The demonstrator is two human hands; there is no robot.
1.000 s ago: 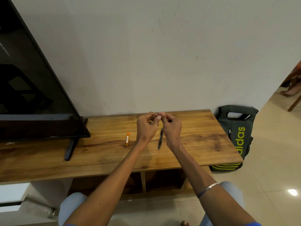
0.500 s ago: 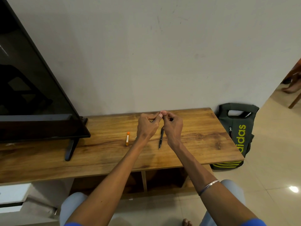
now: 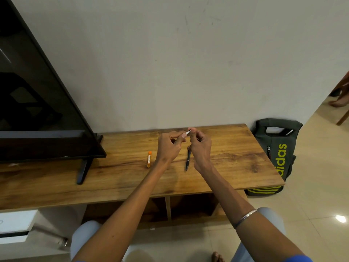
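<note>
Two hands (image 3: pixel 169 146) (image 3: pixel 201 148) pinching pale sliver (image 3: pixel 188 132), mostly hidden

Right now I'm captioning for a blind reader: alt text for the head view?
The left hand and right hand pinch a small pale piece above a wooden bench. A pen and an orange tube lie on it; a television stands left, a bag right.

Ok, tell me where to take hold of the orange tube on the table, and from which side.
Pinch the orange tube at mid-body from straight above, thumb and finger on its two long sides. It lies flat on the wooden table, long axis pointing away, nothing touching it; the left hand is nearest.
</note>
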